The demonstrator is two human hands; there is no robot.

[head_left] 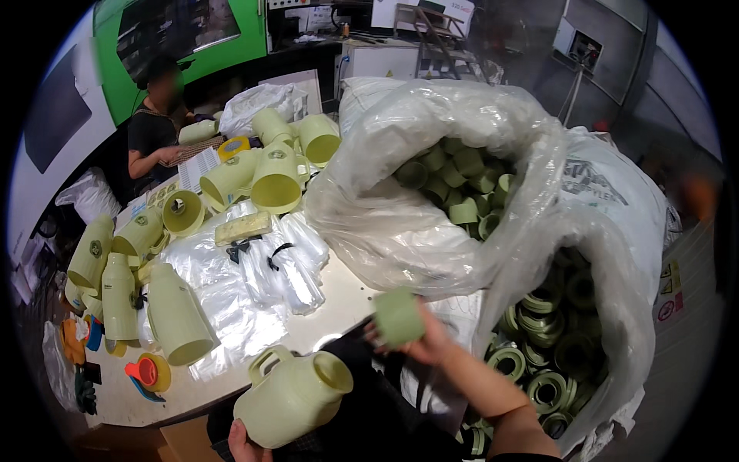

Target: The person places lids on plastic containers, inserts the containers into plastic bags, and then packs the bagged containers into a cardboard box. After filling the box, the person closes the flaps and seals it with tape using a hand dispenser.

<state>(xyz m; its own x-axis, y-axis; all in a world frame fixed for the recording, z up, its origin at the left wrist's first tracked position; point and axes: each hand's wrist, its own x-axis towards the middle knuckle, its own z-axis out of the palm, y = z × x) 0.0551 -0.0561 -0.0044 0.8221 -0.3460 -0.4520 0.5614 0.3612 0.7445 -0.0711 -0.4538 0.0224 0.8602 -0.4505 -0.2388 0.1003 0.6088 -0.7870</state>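
A pale green vacuum jug [289,404] lies tilted over my lap, its handle up and its ringed top facing right. My left hand [245,442] is closed on its lower end. To the right of the jug, my right hand [431,340] grips a green plastic cup [398,317], slightly blurred, apart from the jug. Many similar green cups [454,181] fill a large clear plastic bag [385,223] ahead. In a second bag [616,308] at the right lie green ring-shaped parts [546,391].
On the white table [339,289] stand and lie several green jug bodies [181,316]. Plastic sheets [223,292] carry a yellowish block [242,229]. Tape rolls [233,148] and a red funnel-like piece [144,369] lie about. A person [158,123] handles a jug at the far left.
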